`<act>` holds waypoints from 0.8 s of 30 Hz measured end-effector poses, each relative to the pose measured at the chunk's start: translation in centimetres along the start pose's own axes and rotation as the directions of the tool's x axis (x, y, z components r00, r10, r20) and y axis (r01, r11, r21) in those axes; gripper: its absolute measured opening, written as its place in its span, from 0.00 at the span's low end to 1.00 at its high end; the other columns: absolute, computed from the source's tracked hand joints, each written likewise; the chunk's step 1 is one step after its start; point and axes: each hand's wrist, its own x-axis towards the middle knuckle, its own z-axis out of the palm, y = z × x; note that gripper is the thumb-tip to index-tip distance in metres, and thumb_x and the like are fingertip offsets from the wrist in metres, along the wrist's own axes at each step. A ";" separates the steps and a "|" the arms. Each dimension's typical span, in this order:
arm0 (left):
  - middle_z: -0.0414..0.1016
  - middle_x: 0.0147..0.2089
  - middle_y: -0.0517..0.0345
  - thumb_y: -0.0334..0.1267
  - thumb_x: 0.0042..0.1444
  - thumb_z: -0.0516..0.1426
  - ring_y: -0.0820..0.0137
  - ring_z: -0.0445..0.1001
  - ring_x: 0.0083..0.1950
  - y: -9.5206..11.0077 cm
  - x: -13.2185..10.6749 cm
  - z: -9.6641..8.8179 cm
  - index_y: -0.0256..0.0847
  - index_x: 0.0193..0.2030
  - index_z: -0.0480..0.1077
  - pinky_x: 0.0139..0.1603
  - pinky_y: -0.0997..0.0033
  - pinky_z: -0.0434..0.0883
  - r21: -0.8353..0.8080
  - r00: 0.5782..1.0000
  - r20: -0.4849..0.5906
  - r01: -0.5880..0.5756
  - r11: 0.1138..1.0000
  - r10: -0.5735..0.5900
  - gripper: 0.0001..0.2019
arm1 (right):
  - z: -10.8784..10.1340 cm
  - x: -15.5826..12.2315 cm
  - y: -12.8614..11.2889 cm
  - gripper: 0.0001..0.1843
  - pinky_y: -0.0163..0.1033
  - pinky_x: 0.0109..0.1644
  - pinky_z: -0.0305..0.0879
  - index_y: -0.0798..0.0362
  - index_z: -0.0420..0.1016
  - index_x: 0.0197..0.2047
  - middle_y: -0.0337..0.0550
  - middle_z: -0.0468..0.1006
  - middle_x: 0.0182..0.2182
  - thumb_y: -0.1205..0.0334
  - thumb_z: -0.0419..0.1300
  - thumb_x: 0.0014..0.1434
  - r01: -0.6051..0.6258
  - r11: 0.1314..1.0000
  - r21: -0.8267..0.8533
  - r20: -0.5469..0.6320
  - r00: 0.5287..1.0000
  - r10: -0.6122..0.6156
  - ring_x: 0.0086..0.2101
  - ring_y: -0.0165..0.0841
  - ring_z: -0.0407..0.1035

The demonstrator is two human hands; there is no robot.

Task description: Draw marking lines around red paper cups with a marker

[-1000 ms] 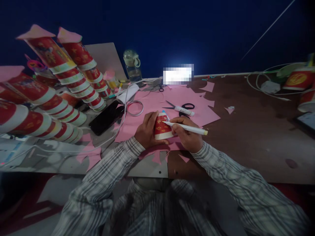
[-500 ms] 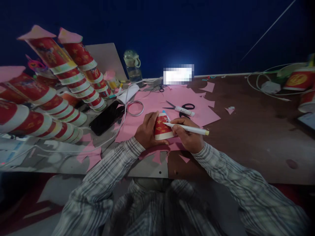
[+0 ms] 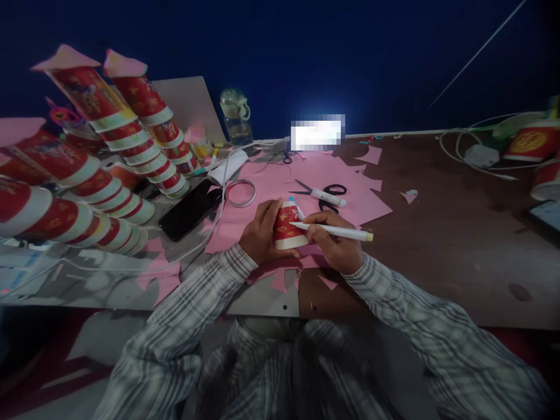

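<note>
My left hand (image 3: 262, 233) is wrapped round the left side of a red paper cup (image 3: 286, 228) with gold patterns and a pale rim, which stands upside down over pink paper. In my right hand (image 3: 335, 238) is a white marker pen (image 3: 345, 233) with a yellow end, its tip against the cup's red side. Just beyond my right hand lie black-handled scissors (image 3: 335, 189) and a white glue stick (image 3: 329, 197) on the pink paper (image 3: 365, 207). A light blue strip shows behind the cup, partly hidden.
Tall stacks of red-and-white cups (image 3: 126, 137) with pink paper tops stand at left. Near them are a black phone (image 3: 190, 210), a tape roll (image 3: 240, 193) and a white cable (image 3: 192, 254). A water bottle (image 3: 237, 119) stands at the back. More cups (image 3: 531, 143) and cables are at right.
The marker's tip has shifted slightly left and down across the cup's side. Both hands keep their holds, and the other things are still.
</note>
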 end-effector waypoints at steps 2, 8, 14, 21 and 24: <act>0.66 0.61 0.30 0.81 0.41 0.52 0.45 0.68 0.63 0.0 0.0 0.0 0.30 0.71 0.53 0.65 0.41 0.68 0.006 0.999 -0.019 -0.027 1.000 0.027 0.63 | -0.1 0.0 0.1 0.09 0.41 0.35 0.73 0.53 0.77 0.39 0.41 0.77 0.27 0.57 0.58 0.64 -0.002 1.000 -0.004 -0.003 1.000 0.002 0.30 0.33 0.74; 0.66 0.61 0.30 0.80 0.42 0.53 0.45 0.68 0.63 0.0 0.0 -0.1 0.30 0.72 0.52 0.64 0.42 0.70 -0.023 1.000 -0.007 -0.024 0.999 0.023 0.62 | -0.1 -0.2 0.9 0.10 0.40 0.30 0.70 0.53 0.76 0.41 0.40 0.76 0.27 0.55 0.58 0.65 -0.048 0.997 0.068 -0.067 0.996 0.053 0.27 0.32 0.70; 0.65 0.62 0.29 0.80 0.40 0.54 0.43 0.67 0.64 0.2 0.1 -0.3 0.30 0.72 0.52 0.61 0.41 0.71 -0.058 0.999 0.033 0.019 0.998 -0.017 0.64 | 0.1 -0.1 1.1 0.09 0.40 0.32 0.70 0.53 0.76 0.41 0.42 0.76 0.30 0.56 0.59 0.64 -0.045 0.997 0.059 -0.093 0.994 0.050 0.29 0.33 0.71; 0.65 0.61 0.29 0.82 0.41 0.51 0.44 0.68 0.64 0.5 0.3 -0.4 0.28 0.70 0.54 0.64 0.41 0.69 -0.022 1.000 0.020 0.022 1.000 -0.021 0.63 | 0.1 0.1 0.8 0.08 0.41 0.33 0.70 0.52 0.75 0.41 0.41 0.76 0.28 0.57 0.58 0.64 -0.045 0.999 0.011 -0.080 0.996 0.046 0.29 0.34 0.72; 0.66 0.61 0.29 0.82 0.40 0.51 0.43 0.68 0.64 0.5 0.3 -0.4 0.29 0.70 0.54 0.64 0.40 0.69 -0.027 0.999 0.033 0.038 0.999 -0.037 0.63 | 0.1 0.1 1.0 0.08 0.42 0.33 0.71 0.52 0.75 0.40 0.42 0.77 0.29 0.57 0.58 0.64 -0.045 0.999 0.005 -0.094 0.995 0.045 0.31 0.35 0.72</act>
